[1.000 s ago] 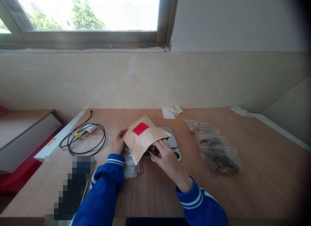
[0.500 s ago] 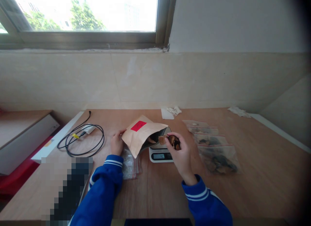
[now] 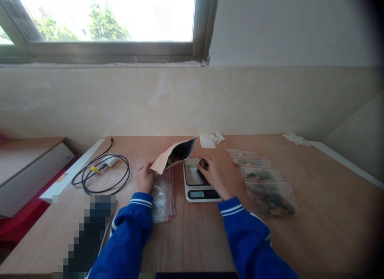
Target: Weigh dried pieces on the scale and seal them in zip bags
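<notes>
My left hand (image 3: 146,178) is closed on the lower left corner of a brown kraft paper pouch (image 3: 162,161). The pouch is tilted, its wide mouth facing right, and dark and brown pieces show inside. Over the plate of a white kitchen scale (image 3: 192,177), my right hand (image 3: 216,175) has its fingers curled round brown dried pieces (image 3: 203,164). Whether these pieces rest on the plate I cannot tell. The scale's display (image 3: 197,194) is lit, but its figures are too small to read. Clear zip bags (image 3: 162,201) lie flat below the pouch.
To the right, several zip bags (image 3: 271,199) holding dark and brown dried pieces lie in an overlapping row. A coiled black cable (image 3: 127,179) is at the left, above a pixelated dark object (image 3: 96,227). Crumpled tissue (image 3: 217,138) lies by the wall.
My right hand has moved down and slightly left, from beside the pouch's mouth to the scale plate with the brown pieces. The pouch has tipped back, its mouth turning up and toward me.
</notes>
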### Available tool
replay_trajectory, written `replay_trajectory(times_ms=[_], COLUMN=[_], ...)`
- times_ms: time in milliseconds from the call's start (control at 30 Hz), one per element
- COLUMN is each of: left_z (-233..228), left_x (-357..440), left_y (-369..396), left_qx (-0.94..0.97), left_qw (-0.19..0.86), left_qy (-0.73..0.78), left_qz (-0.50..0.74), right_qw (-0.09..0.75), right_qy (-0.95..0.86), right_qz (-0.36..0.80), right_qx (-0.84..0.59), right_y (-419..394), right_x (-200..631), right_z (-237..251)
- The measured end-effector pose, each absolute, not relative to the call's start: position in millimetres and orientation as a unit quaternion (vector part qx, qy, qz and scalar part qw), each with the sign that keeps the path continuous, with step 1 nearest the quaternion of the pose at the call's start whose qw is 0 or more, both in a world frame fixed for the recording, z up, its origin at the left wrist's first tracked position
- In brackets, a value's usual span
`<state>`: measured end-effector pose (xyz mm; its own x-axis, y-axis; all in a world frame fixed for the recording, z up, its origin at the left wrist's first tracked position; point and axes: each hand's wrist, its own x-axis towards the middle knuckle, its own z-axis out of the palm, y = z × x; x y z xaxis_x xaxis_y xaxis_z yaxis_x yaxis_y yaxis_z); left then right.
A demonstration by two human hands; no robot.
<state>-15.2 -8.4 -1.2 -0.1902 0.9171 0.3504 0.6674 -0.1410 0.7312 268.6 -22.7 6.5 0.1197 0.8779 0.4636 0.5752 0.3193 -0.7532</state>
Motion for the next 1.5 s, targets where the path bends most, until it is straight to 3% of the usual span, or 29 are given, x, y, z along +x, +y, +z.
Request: replay_trajectory(times_ms=[233,400,500,733,1000,1133,1267,1500], left_z=[-3,-4,-4,-3,-2,-3,-2,-1], left_x=[-16,-16,-16,-14,-14,-14,-14,-15], left_y=[-7,-6,-6,-7,-7,-7,-7,-9], left_qx=[0.622,0.623,0.626,0.623,0.624,0.628,0.626,0.629], left_qw=[0.14,0.135,0.136,0.11,0.116,0.113,0.112,0.113], left_qy=[0.644,0.644,0.644,0.661,0.664,0.658,0.662,0.661], left_qz=[0.422,0.423,0.417,0.404,0.396,0.4,0.397,0.393], right_qw=[0.425,0.305,0.277,0.326,0.453,0.51,0.51,0.507], right_qy=[-0.729,-0.812,-0.821,-0.793,-0.733,-0.633,-0.542,-0.563], right_qz=[0.138,0.054,0.014,0.033,0.087,0.117,0.196,0.224], right_qx=[-0.518,-0.494,-0.499,-0.514,-0.5,-0.571,-0.638,-0.613], right_y=[-31,-44,-44,-44,-39,-35,-27,-15], right_x=[264,249,246,247,253,268,283,292], right_z=[28,35,33,34,27,27,17,2])
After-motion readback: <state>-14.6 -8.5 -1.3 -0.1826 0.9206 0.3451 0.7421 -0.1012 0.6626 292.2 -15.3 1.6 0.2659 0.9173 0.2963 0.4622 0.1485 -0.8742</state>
